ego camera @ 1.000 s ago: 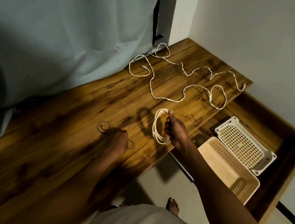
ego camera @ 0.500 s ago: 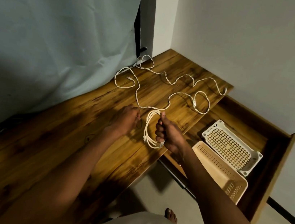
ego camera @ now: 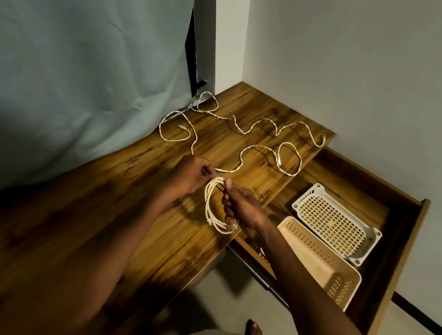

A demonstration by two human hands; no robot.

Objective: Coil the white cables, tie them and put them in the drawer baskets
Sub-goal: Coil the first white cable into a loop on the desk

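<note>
Desk (ego camera: 67,245): wooden, loose cable (ego camera: 244,153) sprawled at twelve o'clock.
Baskets: two in the drawer (ego camera: 401,249) at three o'clock, white basket (ego camera: 334,220), beige basket (ego camera: 312,259).
Coil (ego camera: 212,208): one, right hand (ego camera: 242,210) gripping it.
Left hand (ego camera: 190,174): pinching something at the coil's top.
Risk: loops could spring apart if the grip slackens.

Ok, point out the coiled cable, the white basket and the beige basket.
coiled cable (ego camera: 209,208): head view, left side of the loops.
white basket (ego camera: 331,219): head view, perforated floor.
beige basket (ego camera: 312,255): head view, perforated floor near the middle.
</note>
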